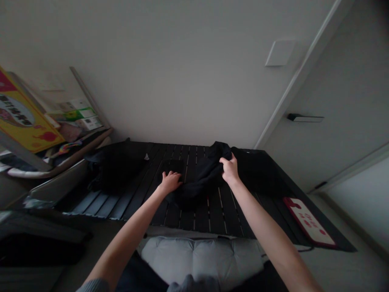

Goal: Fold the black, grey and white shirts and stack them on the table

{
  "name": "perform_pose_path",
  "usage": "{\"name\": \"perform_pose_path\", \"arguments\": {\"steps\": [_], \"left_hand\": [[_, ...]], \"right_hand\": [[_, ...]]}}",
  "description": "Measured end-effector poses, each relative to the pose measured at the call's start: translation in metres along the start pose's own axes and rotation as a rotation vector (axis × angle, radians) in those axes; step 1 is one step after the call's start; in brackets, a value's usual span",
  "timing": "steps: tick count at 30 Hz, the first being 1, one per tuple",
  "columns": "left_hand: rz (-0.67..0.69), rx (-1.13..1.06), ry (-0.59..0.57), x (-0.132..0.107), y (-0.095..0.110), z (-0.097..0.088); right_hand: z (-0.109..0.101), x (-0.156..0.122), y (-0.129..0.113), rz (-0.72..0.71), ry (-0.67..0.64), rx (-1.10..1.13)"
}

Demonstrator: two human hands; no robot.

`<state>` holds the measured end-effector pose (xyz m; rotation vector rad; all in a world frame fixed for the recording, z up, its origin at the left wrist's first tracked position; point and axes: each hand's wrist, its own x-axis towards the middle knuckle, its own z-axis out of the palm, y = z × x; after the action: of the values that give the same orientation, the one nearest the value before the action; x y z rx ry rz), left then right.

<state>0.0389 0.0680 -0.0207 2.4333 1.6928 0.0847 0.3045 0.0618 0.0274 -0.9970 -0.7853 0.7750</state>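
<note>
A dark garment (202, 178) lies crumpled on a black slatted table (194, 211). My left hand (170, 181) rests palm down on the garment's near left part, fingers curled onto the cloth. My right hand (230, 168) is closed in a pinch on a raised fold of the same garment, lifting it a little off the slats. A second dark pile of clothing (114, 166) sits at the table's back left, apart from both hands.
A red and white card (310, 222) lies at the table's right edge. Stacked boxes and a yellow poster (24, 117) crowd the left side. A white wall is behind, a door with a handle (304, 118) to the right. A grey padded cushion (197, 259) is below.
</note>
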Motion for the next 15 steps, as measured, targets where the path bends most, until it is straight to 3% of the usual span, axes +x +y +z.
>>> {"name": "perform_pose_path", "arguments": {"steps": [4, 7, 9, 12, 15], "left_hand": [[-0.188, 0.180, 0.018, -0.011, -0.003, -0.006], [-0.387, 0.195, -0.059, -0.019, -0.004, -0.011], [-0.444, 0.173, -0.041, -0.021, -0.003, -0.015], [-0.382, 0.031, 0.114, -0.015, 0.002, -0.020], [-0.219, -0.368, 0.114, 0.003, 0.008, -0.015]], "right_hand": [[0.005, 0.001, -0.001, 0.052, 0.018, 0.111], [0.006, 0.005, 0.001, 0.106, 0.028, 0.184], [0.006, 0.007, 0.003, 0.131, 0.031, 0.203], [0.004, 0.009, 0.005, 0.159, -0.014, 0.176], [0.002, 0.011, 0.007, 0.237, -0.094, 0.192]]}}
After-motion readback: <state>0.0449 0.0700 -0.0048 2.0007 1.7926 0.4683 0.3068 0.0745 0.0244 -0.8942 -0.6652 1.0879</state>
